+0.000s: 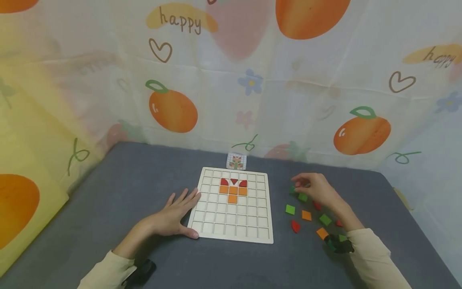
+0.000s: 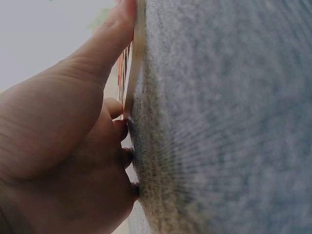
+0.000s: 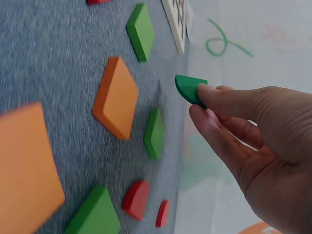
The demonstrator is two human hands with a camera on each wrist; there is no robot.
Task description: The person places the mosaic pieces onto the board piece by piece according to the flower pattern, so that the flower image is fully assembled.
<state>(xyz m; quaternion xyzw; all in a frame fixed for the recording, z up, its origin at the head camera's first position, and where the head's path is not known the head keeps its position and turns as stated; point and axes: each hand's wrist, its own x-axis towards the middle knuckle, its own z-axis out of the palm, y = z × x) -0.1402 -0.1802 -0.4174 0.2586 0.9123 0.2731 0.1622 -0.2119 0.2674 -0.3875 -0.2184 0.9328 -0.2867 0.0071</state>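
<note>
Between thumb and fingertip my right hand [image 1: 317, 189] pinches a dark green quarter-round tile [image 3: 189, 88], lifted above the loose pieces in the right wrist view. My left hand [image 1: 175, 214] lies with fingers spread at the left edge of a white grid board [image 1: 234, 235], its thumb at the front left corner. On the board sit red pieces [image 1: 243, 183] in one row, a row of orange squares [image 1: 224, 189] below them, and one orange square [image 1: 232, 198] under the middle. The left wrist view shows the thumb [image 2: 105, 44] along the board's edge [image 2: 138, 53].
Loose tiles are scattered right of the board, among them a light green square [image 1: 290, 209], an orange square [image 1: 306, 215] and a red piece [image 1: 295, 226]. A small pattern card [image 1: 236, 161] lies behind the board. A printed cloth [image 1: 216, 100] hangs behind the grey table [image 1: 180, 265].
</note>
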